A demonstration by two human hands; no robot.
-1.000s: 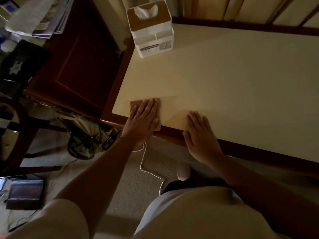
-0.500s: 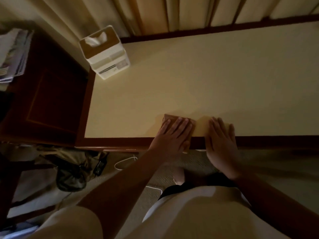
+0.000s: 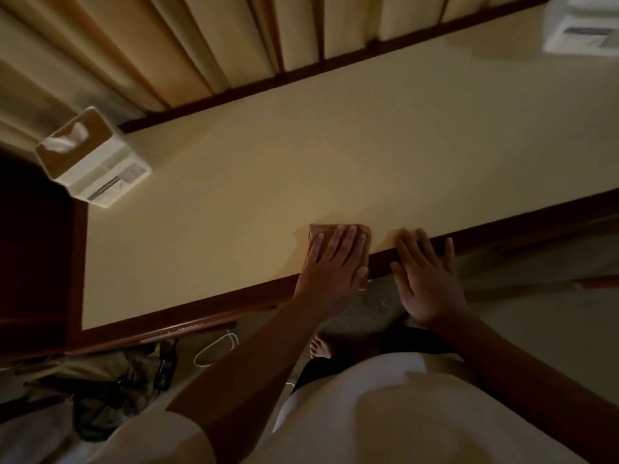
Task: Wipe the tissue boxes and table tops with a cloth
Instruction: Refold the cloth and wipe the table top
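A cream table top (image 3: 301,155) with a dark wooden rim fills the middle of the view. My left hand (image 3: 331,262) lies flat with straight fingers on a folded brown cloth (image 3: 363,234) at the table's near edge. Just to its right, my right hand (image 3: 427,272) rests flat over the rim, fingertips on the cream surface. A white tissue box (image 3: 95,159) with a brown top and a tissue sticking out stands at the table's far left corner. A second white box (image 3: 582,25), blurred, shows at the far right corner.
Pleated beige curtains (image 3: 201,38) hang behind the table. A dark wooden cabinet (image 3: 33,246) adjoins the table's left end. On the carpet below lie an olive bag (image 3: 100,390) and a white cable (image 3: 214,349). My bare foot (image 3: 320,346) stands under the table edge.
My left hand has slid the cloth to the right along the near edge, and my right hand has moved right with it. The view swung right, bringing the second box into sight.
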